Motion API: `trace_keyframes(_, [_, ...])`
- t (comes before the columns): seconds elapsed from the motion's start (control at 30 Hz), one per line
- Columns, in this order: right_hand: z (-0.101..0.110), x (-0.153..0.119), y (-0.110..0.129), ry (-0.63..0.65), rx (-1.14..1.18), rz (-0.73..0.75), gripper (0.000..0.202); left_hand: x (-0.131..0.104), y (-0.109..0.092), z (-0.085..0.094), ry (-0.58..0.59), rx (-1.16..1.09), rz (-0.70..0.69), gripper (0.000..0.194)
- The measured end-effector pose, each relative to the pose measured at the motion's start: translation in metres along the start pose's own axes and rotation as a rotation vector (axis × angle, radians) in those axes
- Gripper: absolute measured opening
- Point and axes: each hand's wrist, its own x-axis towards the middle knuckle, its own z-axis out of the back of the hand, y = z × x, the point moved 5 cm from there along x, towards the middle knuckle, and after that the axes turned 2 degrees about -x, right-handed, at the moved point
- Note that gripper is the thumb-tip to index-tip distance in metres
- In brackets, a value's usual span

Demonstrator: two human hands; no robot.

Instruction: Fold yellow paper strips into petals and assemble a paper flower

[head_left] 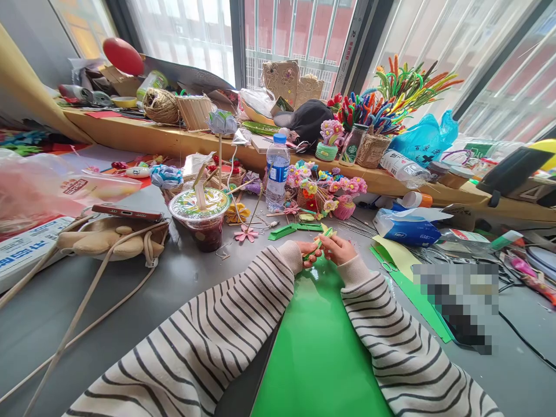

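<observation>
Both hands meet over the far end of a glossy green sheet (324, 347). My left hand (307, 253) is closed round a small folded green and yellow paper piece (324, 238). The fingertips of my right hand (337, 249) pinch the same piece from the right, near its upper end. Just beyond my hands lie folded green paper strips (289, 230) on the grey table (182, 301). A pink paper flower (246, 233) rests to the left of them.
Left stand a lidded cup (202, 223) of dark drink and a pouch (117, 240) with a phone (127, 212). A water bottle (277, 174) and craft flowers (308, 185) are behind my hands. Right lie a tissue pack (406, 226), scissors (388, 266) and cables.
</observation>
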Motion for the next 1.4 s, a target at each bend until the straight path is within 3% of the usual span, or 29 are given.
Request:
trace_keyframes(0.13, [0.001, -0.003, 0.002, -0.067, -0.001, -0.036, 0.035, 0.001, 0.002, 0.002, 0.024, 0.016, 0.027, 0.02])
trace_keyframes(0.47, [-0.001, -0.003, 0.0, -0.035, 0.088, -0.062, 0.035, 0.001, 0.001, -0.001, 0.02, 0.03, 0.021, 0.019])
trace_keyframes(0.87, [-0.003, -0.003, 0.001, -0.007, -0.007, -0.08, 0.035, 0.007, 0.002, 0.005, -0.044, 0.044, -0.007, 0.017])
trace_keyframes(0.97, [0.001, -0.002, 0.005, 0.015, -0.067, 0.022, 0.034, 0.005, 0.001, 0.005, -0.061, 0.059, -0.006, 0.018])
trace_keyframes(1.13, [0.018, -0.006, 0.029, -0.077, -0.376, 0.349, 0.044, 0.002, -0.002, 0.003, -0.074, 0.087, 0.004, 0.019])
trace_keyframes(1.27, [0.012, -0.01, 0.043, 0.045, -0.649, 0.594, 0.034, 0.001, -0.001, 0.001, -0.089, 0.127, 0.025, 0.022])
trace_keyframes(1.4, [0.007, -0.01, 0.043, 0.1, -0.745, 0.632, 0.022, 0.001, 0.001, 0.002, -0.109, 0.158, 0.017, 0.021])
